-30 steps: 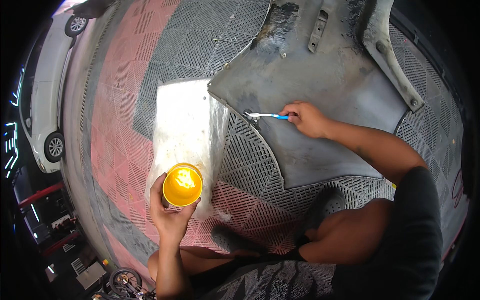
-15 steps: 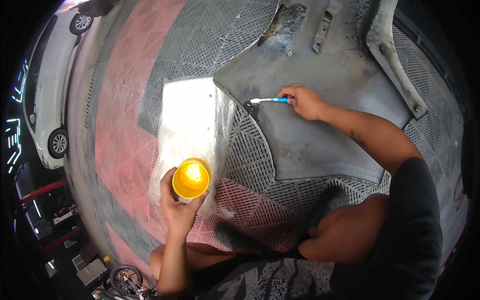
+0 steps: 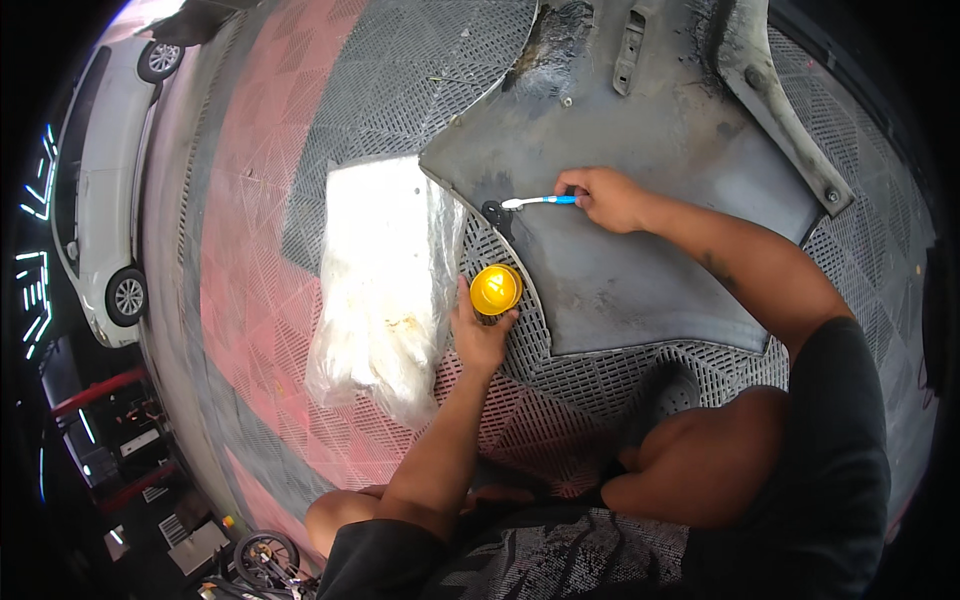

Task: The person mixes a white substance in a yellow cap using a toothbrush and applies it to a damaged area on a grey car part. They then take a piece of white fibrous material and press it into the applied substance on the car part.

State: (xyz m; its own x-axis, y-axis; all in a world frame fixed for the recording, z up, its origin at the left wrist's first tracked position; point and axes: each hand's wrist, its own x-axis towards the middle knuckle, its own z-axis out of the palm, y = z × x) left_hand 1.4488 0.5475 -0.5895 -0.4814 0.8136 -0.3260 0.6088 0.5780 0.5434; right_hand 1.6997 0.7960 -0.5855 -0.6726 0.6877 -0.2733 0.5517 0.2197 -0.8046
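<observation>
Grated floor (image 3: 255, 190), hands (image 3: 482, 338) holding yellow cup (image 3: 496, 291) left, toothbrush (image 3: 541, 200) right

Bright light is spreading over the tiled floor (image 3: 250, 230), washing out the white plastic bag (image 3: 378, 250) and glinting inside the yellow cup (image 3: 496, 289). The grey panel (image 3: 640, 280) is showing a soft sheen. Shadow is darkening the floor between the legs (image 3: 715, 455). White light strips (image 3: 87, 426) are glowing at far left, while fisheye distortion is curving edges toward black corners.
</observation>
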